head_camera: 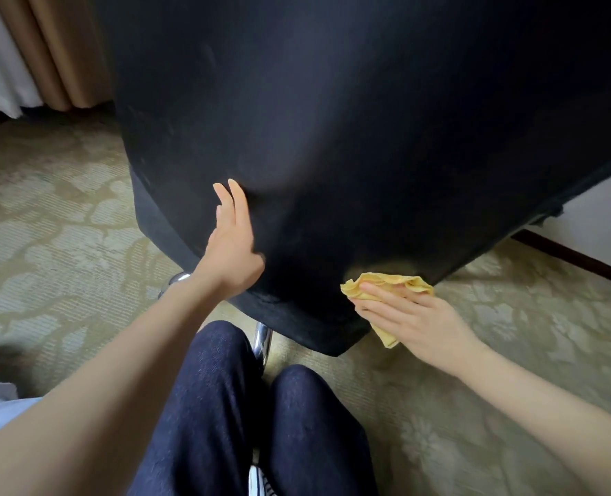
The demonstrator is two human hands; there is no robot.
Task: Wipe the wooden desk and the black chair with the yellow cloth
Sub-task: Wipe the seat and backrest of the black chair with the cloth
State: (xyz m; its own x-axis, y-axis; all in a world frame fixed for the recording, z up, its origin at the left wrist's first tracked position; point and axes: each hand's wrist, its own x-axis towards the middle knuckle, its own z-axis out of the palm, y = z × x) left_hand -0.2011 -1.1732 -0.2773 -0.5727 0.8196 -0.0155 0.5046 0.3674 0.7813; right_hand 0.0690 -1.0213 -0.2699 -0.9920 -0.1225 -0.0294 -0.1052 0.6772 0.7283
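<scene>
The black chair (350, 119) fills the upper half of the view, its dark fabric back close in front of me. My left hand (230, 241) lies flat against the chair's lower left side, fingers straight and pointing up. My right hand (411, 313) presses the crumpled yellow cloth (389, 284) against the chair's bottom edge with straight fingers. Part of the cloth hangs below my palm. The wooden desk is out of view.
Chrome chair legs (262, 340) show under the seat between my arms. My knees in dark jeans (246, 406) are right below the chair. Patterned green carpet (57, 223) surrounds it. Tan curtains (60, 48) hang at the upper left; a white wall with dark skirting (583, 259) stands at the right.
</scene>
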